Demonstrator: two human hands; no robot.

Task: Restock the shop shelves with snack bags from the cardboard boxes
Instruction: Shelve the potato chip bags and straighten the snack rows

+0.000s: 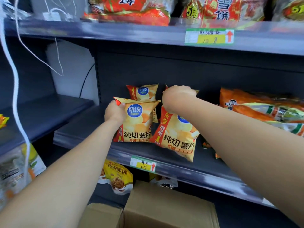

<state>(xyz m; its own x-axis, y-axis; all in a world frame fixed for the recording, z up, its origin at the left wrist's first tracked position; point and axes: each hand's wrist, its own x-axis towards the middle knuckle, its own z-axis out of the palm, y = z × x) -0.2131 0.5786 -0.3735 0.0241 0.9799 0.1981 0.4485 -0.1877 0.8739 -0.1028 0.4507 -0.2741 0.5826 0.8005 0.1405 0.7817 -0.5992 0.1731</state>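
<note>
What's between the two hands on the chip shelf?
Head view: the Copico chip bag gripped by the left hand, plus a second chip bag upright behind it, before the right hand.

Right hand (178, 94) fingers hidden; cardboard box (169, 209) cut off below

Dark grey metal shelves (85, 127) with a dark back panel (181, 69) stand against a white wall (70, 71), where white cords (15, 79) and a black cable (85, 81) hang down.
</note>
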